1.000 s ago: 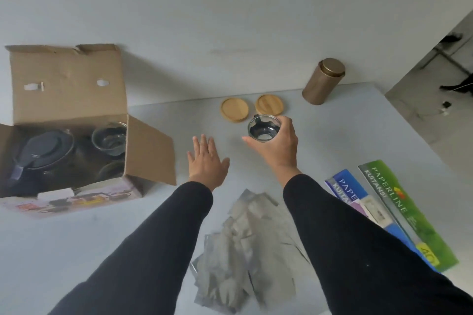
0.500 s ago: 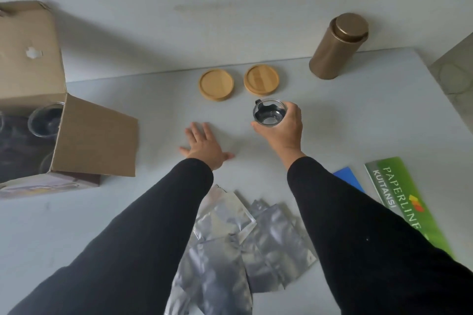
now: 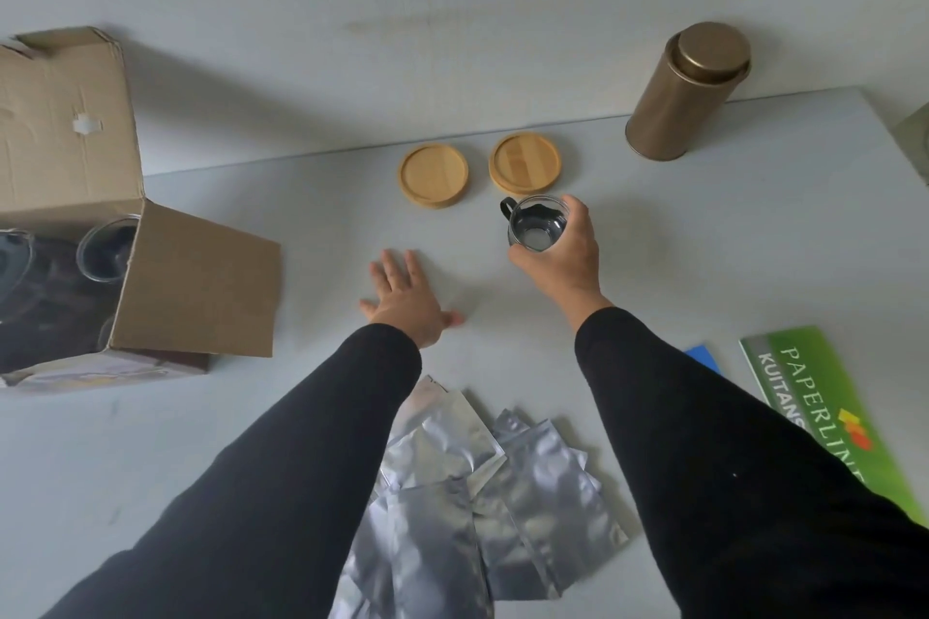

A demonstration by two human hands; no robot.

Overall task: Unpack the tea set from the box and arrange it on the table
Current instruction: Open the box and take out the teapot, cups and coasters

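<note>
Glass cup (image 3: 536, 230) with a little black handle is the piece in play, and over the last second it has travelled away from the cardboard box (image 3: 125, 236) toward the two bamboo coasters (image 3: 433, 174). A second ago it sat a bit short of them; now it's just in front of the right-hand coaster (image 3: 525, 162), near its front edge but not over it. The right hand (image 3: 563, 256) is wrapped around the side of the cup, fingers curled on the glass, handle poking out toward the left coaster. I can't tell if the cup's base is touching the table or held just off it.

The left hand (image 3: 407, 297) is flat on the table (image 3: 704, 241) with fingers spread, holding nothing, off to the left of the coasters, and it has barely shifted.

My read is the cup is about to go onto that right coaster, so the arranging is only getting started.

The cup itself is clear, short and round, open side up, looks empty, with a dark band inside near the rim. Another glass cup (image 3: 103, 249) and some dark pieces I can't identify are still in the box, far left of the coasters.
</note>
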